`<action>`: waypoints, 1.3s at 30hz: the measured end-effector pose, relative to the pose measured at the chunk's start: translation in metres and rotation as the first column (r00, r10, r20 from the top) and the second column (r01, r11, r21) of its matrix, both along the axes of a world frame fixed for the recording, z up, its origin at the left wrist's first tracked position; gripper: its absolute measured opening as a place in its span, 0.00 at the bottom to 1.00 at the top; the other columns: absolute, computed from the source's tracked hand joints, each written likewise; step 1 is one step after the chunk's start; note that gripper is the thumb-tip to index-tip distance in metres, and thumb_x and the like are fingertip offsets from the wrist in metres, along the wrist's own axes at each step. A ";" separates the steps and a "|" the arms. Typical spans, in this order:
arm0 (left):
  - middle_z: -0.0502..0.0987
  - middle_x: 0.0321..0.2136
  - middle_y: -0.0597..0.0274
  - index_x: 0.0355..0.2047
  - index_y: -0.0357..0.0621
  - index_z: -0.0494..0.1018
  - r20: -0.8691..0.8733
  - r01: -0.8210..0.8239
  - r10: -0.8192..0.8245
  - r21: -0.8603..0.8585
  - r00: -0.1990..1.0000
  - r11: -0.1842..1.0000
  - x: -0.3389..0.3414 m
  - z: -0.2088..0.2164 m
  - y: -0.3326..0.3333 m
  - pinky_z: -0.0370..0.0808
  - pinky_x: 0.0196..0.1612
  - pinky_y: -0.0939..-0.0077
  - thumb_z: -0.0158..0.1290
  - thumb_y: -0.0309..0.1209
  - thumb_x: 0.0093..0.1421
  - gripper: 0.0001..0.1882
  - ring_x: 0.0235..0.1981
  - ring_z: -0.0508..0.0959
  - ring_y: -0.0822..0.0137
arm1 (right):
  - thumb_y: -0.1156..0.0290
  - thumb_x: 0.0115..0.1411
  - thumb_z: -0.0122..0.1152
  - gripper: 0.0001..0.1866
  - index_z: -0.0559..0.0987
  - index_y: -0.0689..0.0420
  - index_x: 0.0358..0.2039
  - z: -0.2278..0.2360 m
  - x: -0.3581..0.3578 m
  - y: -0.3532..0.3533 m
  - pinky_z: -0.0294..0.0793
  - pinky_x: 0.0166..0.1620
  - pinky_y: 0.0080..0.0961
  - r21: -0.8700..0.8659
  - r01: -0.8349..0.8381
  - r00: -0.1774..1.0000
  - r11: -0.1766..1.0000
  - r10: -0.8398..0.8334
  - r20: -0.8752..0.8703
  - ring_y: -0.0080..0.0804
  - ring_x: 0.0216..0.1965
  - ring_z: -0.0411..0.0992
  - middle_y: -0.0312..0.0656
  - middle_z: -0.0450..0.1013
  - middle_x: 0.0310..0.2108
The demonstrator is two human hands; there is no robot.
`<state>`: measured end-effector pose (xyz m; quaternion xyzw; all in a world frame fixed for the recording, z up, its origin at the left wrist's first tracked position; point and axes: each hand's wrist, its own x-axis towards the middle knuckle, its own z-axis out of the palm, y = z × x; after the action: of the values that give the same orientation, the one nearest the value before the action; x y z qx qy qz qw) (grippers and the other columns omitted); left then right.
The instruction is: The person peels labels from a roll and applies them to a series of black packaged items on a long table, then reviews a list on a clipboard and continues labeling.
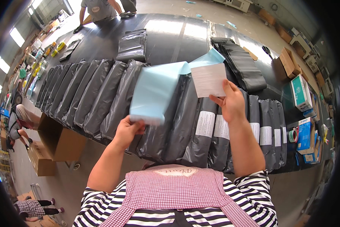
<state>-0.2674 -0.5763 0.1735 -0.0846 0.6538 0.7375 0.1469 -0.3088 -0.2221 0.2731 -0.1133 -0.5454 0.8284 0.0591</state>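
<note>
1. Left grip point(127, 131): thumb and fingers pinching the lower edge of a light-blue sheet point(155, 90); sheet slightly blurred.
2. Sheet hangs over the middle of the row of dark grey packages point(98, 90); its narrower end runs up-right, partly behind the label.
3. Right grip point(230, 100): thumb and fingers pinching the lower right corner of a white printed label point(208, 80), held above the packages. Can't tell if label and sheet are joined.
4. Packages lie side by side along the near edge of the black desk point(173, 45). Several on the right carry white stickers point(206, 123).
5. Flat dark bags point(245, 68) stacked beyond the right grip; folded bags point(132, 45) behind the row, left of centre.
6. Desk right end: green-and-white box point(301, 92), blue box point(304, 133).
7. Co-worker point(99, 10) at the far edge, both hands on desk.
</note>
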 end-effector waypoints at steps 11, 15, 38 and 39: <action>0.75 0.52 0.48 0.59 0.48 0.60 0.165 -0.254 0.194 0.602 0.967 0.757 0.030 -0.024 0.126 0.78 0.52 0.51 0.45 0.40 0.72 0.20 0.49 0.80 0.51 | 0.56 0.72 0.49 0.21 0.73 0.65 0.47 -0.163 0.056 -0.049 0.74 0.61 0.39 -0.258 0.249 0.960 0.934 -0.273 -0.064 0.35 0.50 0.74 0.44 0.72 0.49; 0.76 0.50 0.51 0.56 0.47 0.64 0.121 -0.215 0.178 0.592 0.977 0.777 0.037 -0.034 0.127 0.78 0.52 0.56 0.47 0.38 0.71 0.17 0.51 0.79 0.52 | 0.56 0.72 0.49 0.24 0.70 0.67 0.52 -0.159 0.059 0.006 0.73 0.61 0.38 -0.295 0.236 0.964 0.926 -0.262 -0.051 0.37 0.52 0.73 0.45 0.71 0.52; 0.72 0.58 0.54 0.61 0.53 0.60 0.057 -0.098 0.080 0.618 0.995 0.780 0.029 -0.034 0.085 0.64 0.60 0.35 0.38 0.43 0.74 0.19 0.61 0.71 0.51 | 0.69 0.57 0.69 0.26 0.76 0.58 0.56 -0.130 0.074 -0.024 0.63 0.66 0.39 0.902 0.183 0.896 0.391 0.310 -0.317 0.49 0.67 0.60 0.49 0.66 0.63; 0.72 0.58 0.54 0.61 0.53 0.60 0.051 -0.088 0.071 0.625 0.996 0.776 0.028 -0.034 0.083 0.64 0.60 0.36 0.38 0.43 0.74 0.19 0.61 0.71 0.52 | 0.69 0.57 0.68 0.26 0.76 0.58 0.56 -0.132 0.074 -0.023 0.63 0.66 0.40 0.916 0.166 0.906 0.365 0.310 -0.288 0.49 0.67 0.60 0.49 0.66 0.63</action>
<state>-0.2392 -0.4930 0.1390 -0.0676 0.3655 0.9172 0.1436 -0.2351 -0.2454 0.1411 0.1427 -0.8933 0.3821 0.1889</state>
